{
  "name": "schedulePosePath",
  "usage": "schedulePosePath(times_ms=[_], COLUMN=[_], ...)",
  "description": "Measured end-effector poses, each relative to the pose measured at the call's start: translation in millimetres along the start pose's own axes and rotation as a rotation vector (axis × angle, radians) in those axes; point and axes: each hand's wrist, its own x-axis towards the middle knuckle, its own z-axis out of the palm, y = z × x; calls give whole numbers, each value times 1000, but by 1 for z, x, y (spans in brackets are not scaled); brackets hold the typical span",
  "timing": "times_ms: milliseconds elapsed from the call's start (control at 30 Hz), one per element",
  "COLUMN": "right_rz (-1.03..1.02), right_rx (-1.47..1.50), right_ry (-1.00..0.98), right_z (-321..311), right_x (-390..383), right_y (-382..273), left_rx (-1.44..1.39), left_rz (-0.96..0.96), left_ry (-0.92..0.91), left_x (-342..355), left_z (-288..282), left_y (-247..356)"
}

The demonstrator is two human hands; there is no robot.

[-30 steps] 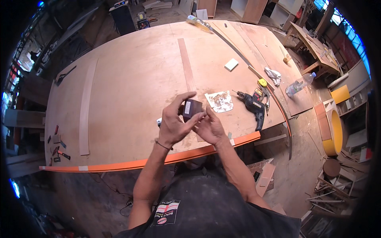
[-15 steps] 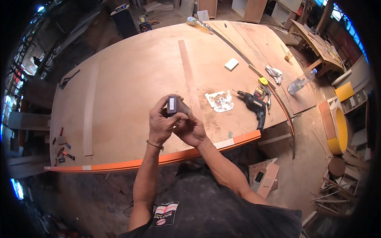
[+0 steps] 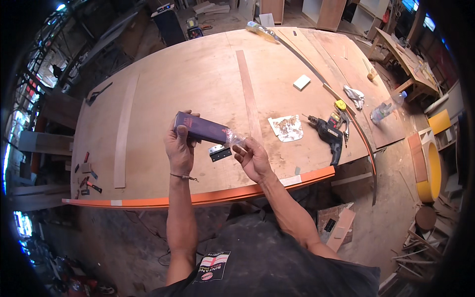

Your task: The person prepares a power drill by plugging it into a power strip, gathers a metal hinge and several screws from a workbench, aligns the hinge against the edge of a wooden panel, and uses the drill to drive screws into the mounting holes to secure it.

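Box [image 3: 203, 128] in left hand [image 3: 179, 147]; right hand [image 3: 252, 157] pinching wrapper [image 3: 236, 140], near table edge [image 3: 208, 197].

Both hands raised: left hand [image 3: 180, 144] gripping, right hand [image 3: 252, 157] pinching.

Large plywood worktable [image 3: 198, 84] with orange front edge [image 3: 208, 197], spanning the view beyond the fingertips. Two thin wood strips laid on it: one [image 3: 249, 94] straight past the fingers, one [image 3: 123, 131] well to their left. Bare concrete floor [image 3: 391, 208] to the right, with a yellow round form [image 3: 435, 171] and wood offcuts. Pale cabinets [image 3: 326, 12] at the far wall. Daylight from openings at far left [image 3: 47, 74] and upper right [image 3: 410, 5].
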Motion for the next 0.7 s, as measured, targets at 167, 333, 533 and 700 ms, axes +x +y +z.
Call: schedulePosePath(times_ms=[167, 333, 533, 700], right_rz=[-96, -138, -184, -499], right_rx=[-37, -197, -592, -1436], right_ry=[65, 70, 247, 182], right_z=[-12, -22, -30, 0], right_x=[1, 5, 7, 7], right_y=[-16, -31, -53, -31], left_rx=[-72, 61, -439, -652], left_rz=[-10, -129, -383, -447], left_ry=[102, 198, 154, 160], left_x=[12, 26, 19, 15], left_z=[-33, -125, -143, -145], left_y=[-5, -60, -104, -125])
